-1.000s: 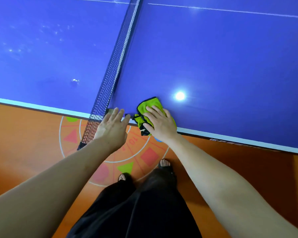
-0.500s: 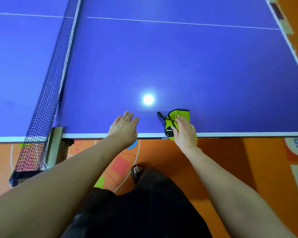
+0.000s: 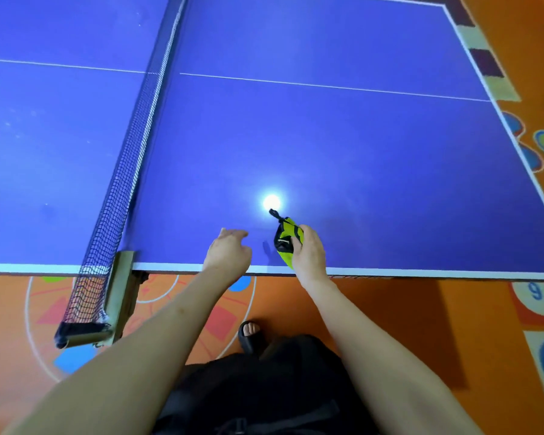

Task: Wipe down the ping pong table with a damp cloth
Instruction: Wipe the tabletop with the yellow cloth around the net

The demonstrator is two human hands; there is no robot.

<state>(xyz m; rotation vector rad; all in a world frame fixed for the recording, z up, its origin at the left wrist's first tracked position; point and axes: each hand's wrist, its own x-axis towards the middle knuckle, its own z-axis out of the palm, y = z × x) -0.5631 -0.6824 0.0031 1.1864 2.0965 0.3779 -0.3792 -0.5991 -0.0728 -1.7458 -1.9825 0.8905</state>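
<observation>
The blue ping pong table (image 3: 343,146) fills the upper view, its white near edge running just beyond my wrists. My right hand (image 3: 308,251) grips a bunched lime-green cloth with black trim (image 3: 285,238), lifted off the surface near the edge; a black loop sticks out from the cloth's top. My left hand (image 3: 228,252) hovers over the table edge to the left of the cloth, fingers relaxed and slightly bent, holding nothing. A small shadow of the cloth lies on the table between my hands.
The black net (image 3: 129,158) crosses the table on the left, its post and clamp (image 3: 120,296) overhanging the near edge. A bright lamp reflection (image 3: 271,201) shines beyond the cloth. Orange patterned floor lies below; my sandalled foot (image 3: 250,332) stands under the edge.
My right hand has gathered the cloth from flat on the table into a bunch and lifted it. My left hand's fingers have bent. The view has shifted right, away from the net.
</observation>
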